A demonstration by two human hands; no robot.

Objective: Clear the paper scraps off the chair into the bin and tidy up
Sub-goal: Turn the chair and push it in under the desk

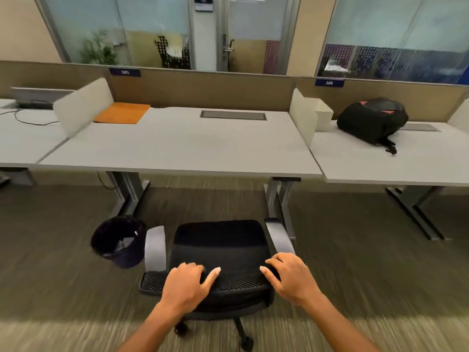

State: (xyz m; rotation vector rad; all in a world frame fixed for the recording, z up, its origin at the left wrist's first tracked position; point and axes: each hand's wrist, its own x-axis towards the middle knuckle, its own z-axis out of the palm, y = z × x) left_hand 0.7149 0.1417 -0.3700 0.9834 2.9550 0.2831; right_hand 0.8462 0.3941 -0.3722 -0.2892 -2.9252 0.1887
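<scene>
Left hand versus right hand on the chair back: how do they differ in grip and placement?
The left hand lies on the top edge of the chair back near its middle, index finger stretched out along the mesh. The right hand sits at the far right corner, close to the right armrest, fingers curled over the edge. Both rest palm down on the same back, and neither holds any paper.

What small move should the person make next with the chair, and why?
Probably push the chair forward under the desk: both hands grip its backrest top, the seat shows no scraps, and it stands clear of the desk.
</scene>
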